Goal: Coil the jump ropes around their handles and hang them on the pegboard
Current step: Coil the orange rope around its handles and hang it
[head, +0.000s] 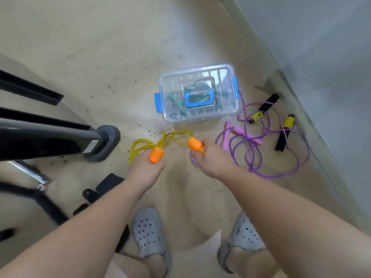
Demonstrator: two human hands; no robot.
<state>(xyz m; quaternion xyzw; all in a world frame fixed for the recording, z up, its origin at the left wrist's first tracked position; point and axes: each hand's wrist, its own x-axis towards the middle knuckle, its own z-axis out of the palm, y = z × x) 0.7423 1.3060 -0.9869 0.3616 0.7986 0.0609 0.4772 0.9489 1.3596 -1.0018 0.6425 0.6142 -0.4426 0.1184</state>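
Note:
My left hand grips one orange handle of a jump rope. My right hand grips the other orange handle. The yellow rope hangs between them in loose loops over the floor. To the right, a purple rope with pink handles lies tangled on the floor. Another purple rope with black and yellow handles lies beside the wall. No pegboard is in view.
A clear plastic box with blue latches and closed lid holds green ropes. Black exercise equipment with a round grey foot stands at the left. A grey wall runs along the right. My grey clogs stand below.

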